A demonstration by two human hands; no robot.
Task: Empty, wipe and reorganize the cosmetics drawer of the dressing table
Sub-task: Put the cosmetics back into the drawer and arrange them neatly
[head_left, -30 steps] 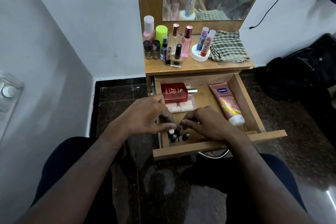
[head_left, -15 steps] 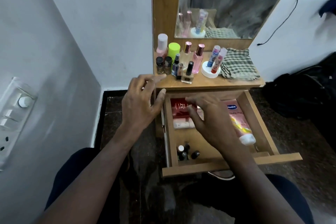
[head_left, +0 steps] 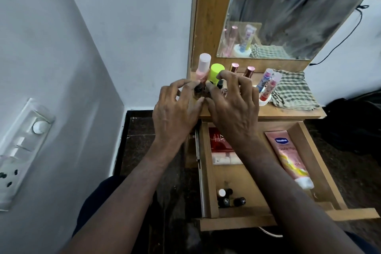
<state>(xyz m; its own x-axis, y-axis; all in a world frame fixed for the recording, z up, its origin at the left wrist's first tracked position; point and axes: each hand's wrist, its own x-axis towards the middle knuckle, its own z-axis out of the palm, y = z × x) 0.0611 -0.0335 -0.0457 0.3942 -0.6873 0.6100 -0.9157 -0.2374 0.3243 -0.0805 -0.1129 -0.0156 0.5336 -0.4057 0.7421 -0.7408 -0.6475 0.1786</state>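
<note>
Currently both the left hand (head_left: 175, 113) and right hand (head_left: 233, 107) curl around small bottles (head_left: 199, 88) at the bench's (head_left: 288, 114) left rear corner, where crowded neighbours risk toppling, above the open drawer (head_left: 243, 179).

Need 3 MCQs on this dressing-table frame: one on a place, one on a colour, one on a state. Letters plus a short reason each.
1. Where does the pink lotion tube lie?
A. on the tabletop
B. in the drawer, right side
C. on the floor

2. What colour is the cap just behind the hands?
A. neon yellow-green
B. black
C. blue

3. What state is the drawer in?
A. shut
B. pulled open, things inside
C. taken out

Key: 1 B, the tube lies along the drawer's right wall. 2 A, the bright cap rises above the fingers of the right hand; the left hand is beside it. 3 B, small bottles and a red box show inside.
</note>
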